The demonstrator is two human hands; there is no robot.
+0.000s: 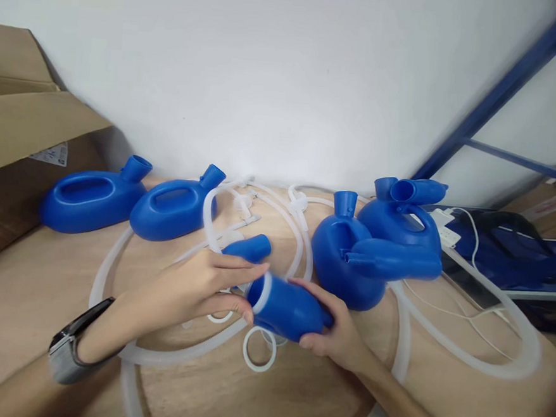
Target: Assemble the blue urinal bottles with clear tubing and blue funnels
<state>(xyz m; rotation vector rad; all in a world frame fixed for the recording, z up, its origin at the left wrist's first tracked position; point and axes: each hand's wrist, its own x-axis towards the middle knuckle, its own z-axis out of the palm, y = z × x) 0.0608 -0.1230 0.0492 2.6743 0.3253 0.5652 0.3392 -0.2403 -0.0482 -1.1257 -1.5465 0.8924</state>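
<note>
Cup [290,310] is held in both hands, front and centre over the worktop [207,397]; long axis runs nearly crosswise, mouth to the left, narrow tail to the right and a touch lower in view; key relation is white band [264,293] to mouth: it sits round the rim, looks seated, but can't confirm the full circle; left hand [206,285] is nearer the mouth, coming in from the left, fingers stretched, fingertips and thumb spread across the band, light pinch; right hand [339,327] is wrapped round the tail end, thumb low, fingers over the top, firm hold; loose ring [245,353] lies just below the mouth in view; two bottles [328,266] stand behind the right hand.
</note>
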